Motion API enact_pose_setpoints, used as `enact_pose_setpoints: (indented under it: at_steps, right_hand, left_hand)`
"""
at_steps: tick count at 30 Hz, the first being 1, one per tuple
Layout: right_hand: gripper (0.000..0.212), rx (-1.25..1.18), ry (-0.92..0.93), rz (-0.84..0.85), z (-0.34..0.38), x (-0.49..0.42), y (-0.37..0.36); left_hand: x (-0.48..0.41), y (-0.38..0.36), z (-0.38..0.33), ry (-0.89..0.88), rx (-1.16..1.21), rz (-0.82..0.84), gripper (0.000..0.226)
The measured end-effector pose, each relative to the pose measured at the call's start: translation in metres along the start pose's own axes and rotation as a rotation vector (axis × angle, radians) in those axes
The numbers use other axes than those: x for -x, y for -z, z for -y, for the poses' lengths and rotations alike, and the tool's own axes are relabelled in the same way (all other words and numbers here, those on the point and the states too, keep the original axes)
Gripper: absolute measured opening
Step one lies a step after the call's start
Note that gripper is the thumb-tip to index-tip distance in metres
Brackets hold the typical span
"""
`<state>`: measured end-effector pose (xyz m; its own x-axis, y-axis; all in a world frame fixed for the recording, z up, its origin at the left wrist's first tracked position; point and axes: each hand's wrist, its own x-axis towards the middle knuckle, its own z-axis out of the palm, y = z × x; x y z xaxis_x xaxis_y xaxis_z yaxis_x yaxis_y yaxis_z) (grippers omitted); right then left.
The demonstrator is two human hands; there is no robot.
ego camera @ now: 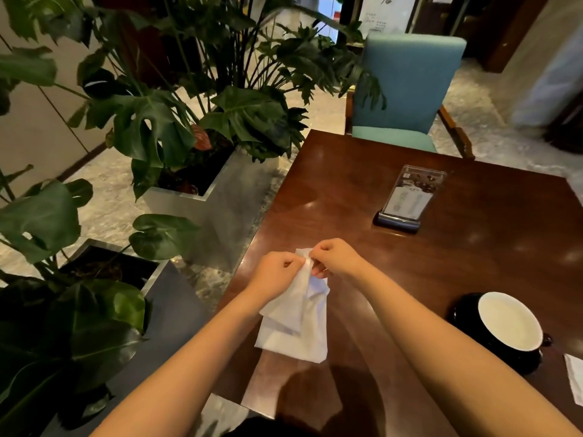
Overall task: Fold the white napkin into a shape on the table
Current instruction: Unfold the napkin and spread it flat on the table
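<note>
The white napkin [295, 329] hangs partly folded over the left part of the dark wooden table [410, 272], its lower end close to the tabletop. Both hands pinch its top edge side by side. My left hand [276, 271] grips the upper left of that edge with fingers closed. Pressed against it from the right, my right hand [336, 258] holds the same edge between thumb and fingers. The napkin's top corner shows between the two hands; several folded layers overlap below them.
A black cup with a white inside [509, 321] stands on a black saucer at the right. An acrylic menu stand [408, 197] sits mid-table. Another white paper [575, 381] lies at the right edge. Potted plants [151, 127] flank the left; a teal chair [407, 86] faces me.
</note>
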<state>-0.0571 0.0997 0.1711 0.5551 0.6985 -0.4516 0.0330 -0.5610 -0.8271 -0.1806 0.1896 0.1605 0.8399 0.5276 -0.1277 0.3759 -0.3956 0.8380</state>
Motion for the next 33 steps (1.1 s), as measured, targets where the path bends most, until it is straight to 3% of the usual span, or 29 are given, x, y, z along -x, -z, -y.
enact_pose_setpoints:
  at_steps: [4, 6, 11, 13, 15, 18, 21, 24, 30, 33]
  right_hand:
    - [0.022, -0.146, 0.010, -0.014, 0.004, 0.009, 0.019]
    - [0.024, -0.177, -0.019, -0.101, -0.002, 0.013, 0.027]
    - [0.023, -0.285, -0.299, -0.397, -0.036, 0.017, 0.055]
    - [0.017, -0.222, -0.371, -0.485, -0.049, 0.017, 0.069]
    - [0.014, 0.032, -0.370, -0.525, -0.052, 0.019, 0.081]
    - [0.034, 0.426, -0.123, -0.415, -0.031, 0.028, 0.088]
    - [0.039, 0.243, 0.291, -0.201, 0.027, 0.055, 0.079]
    - [0.041, 0.269, 0.493, -0.040, 0.070, 0.072, 0.080]
    - [0.016, 0.353, 0.591, -0.181, 0.077, 0.079, 0.104]
    - [0.014, 0.358, 0.643, -0.232, 0.080, 0.085, 0.112]
  left_hand:
    - [-0.007, 0.002, -0.016, 0.054, 0.132, -0.134, 0.039]
    - [-0.012, 0.004, -0.016, 0.108, 0.204, -0.253, 0.041]
    - [-0.021, 0.023, -0.022, 0.092, 0.229, -0.442, 0.021]
    - [-0.022, 0.029, -0.029, 0.085, 0.298, -0.442, 0.014]
    - [-0.024, 0.033, -0.038, 0.049, 0.349, -0.411, 0.022]
    - [-0.024, 0.034, -0.064, -0.035, 0.355, -0.272, 0.029]
    - [-0.021, 0.027, -0.093, -0.074, 0.409, -0.081, 0.026]
    - [-0.017, 0.023, -0.116, -0.169, 0.359, -0.016, 0.025]
    - [-0.026, 0.045, -0.133, -0.192, 0.381, -0.134, 0.024]
    - [-0.025, 0.054, -0.139, -0.138, 0.457, -0.066, 0.019]
